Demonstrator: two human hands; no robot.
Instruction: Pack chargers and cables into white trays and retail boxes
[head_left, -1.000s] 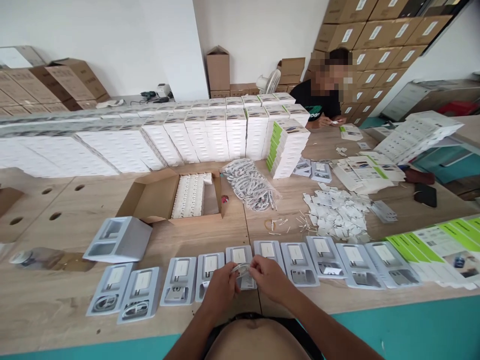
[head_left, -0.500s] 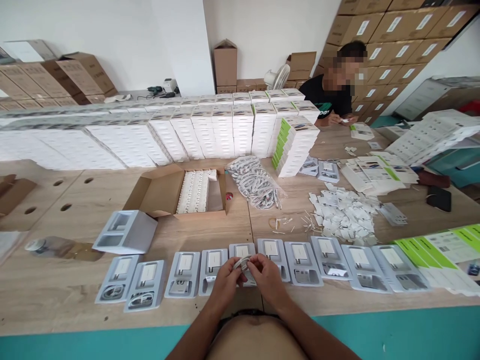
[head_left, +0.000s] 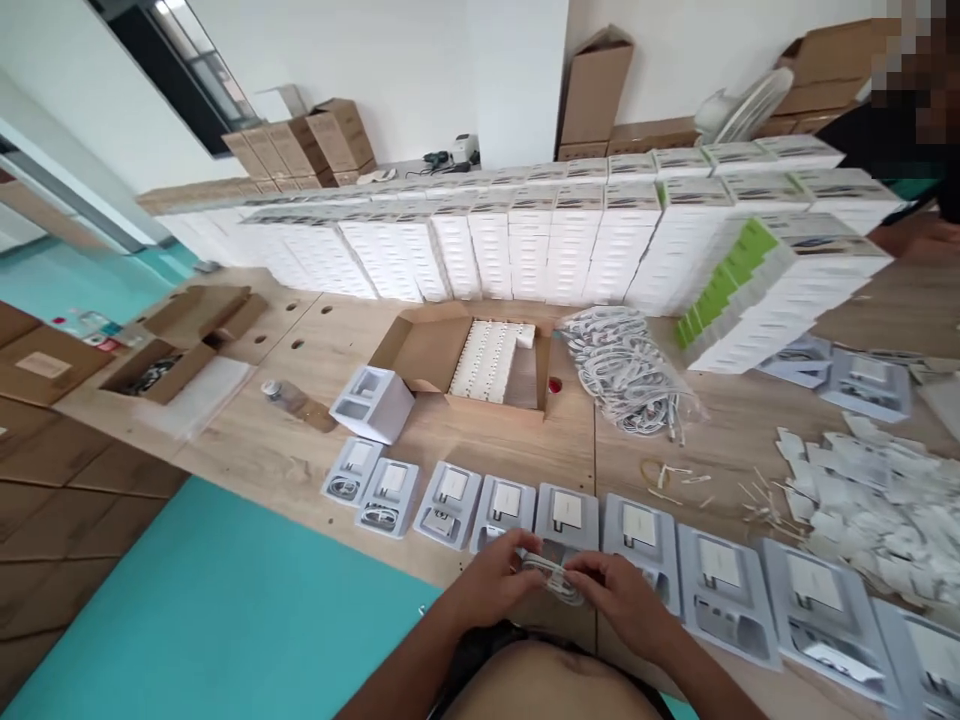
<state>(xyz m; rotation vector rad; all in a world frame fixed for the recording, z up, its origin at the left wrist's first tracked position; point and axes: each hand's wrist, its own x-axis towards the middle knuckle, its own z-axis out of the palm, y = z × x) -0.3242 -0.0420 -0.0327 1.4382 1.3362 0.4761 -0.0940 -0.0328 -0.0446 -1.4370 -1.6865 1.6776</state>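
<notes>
A small coiled white cable (head_left: 553,578) is held between my two hands, just in front of the row of trays. My left hand (head_left: 504,572) grips the coil's left side with thumb and fingers. On the right side, my right hand (head_left: 611,585) pinches the coil. Right behind them lies a grey plastic tray (head_left: 550,505) with a white charger (head_left: 568,508) in its upper recess; my hands partly hide its lower part. Two trays at the left end, one of them this tray (head_left: 401,520), have coiled cables in their lower recesses.
A bag of white cables (head_left: 630,370), an open carton of white chargers (head_left: 487,365) and stacked grey trays (head_left: 373,400) stand behind the row. Beyond them rises a long wall of white boxes (head_left: 487,250). White card pieces (head_left: 877,490) pile at right. A co-worker's arm (head_left: 919,240) shows far right.
The view has swung left, so the trays and boxes sit further right in it. The cable coil is now lower and held more spread between both hands.
</notes>
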